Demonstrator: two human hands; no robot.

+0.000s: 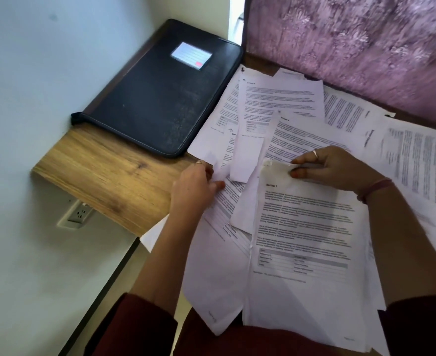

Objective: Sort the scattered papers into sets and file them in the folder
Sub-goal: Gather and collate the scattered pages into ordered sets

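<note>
Head view: white printed papers (283, 119) overlap, scattered — right hand (337, 168) fingers pinch top sheet (301, 227); left hand (193, 186) fingers pinch another.

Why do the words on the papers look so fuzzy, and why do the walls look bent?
In the head view, the print on the papers is soft from blur; the wide-angle lens curves the wall and desk edges; daylight gives the black folder a dull sheen.

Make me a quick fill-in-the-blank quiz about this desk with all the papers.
1. The black zip folder lies ____ (open or closed).
2. The right hand pinches the top edge of a sheet headed "____ 1".
3. The left hand wears a ____.

Missing words: closed; Section; ring
</note>
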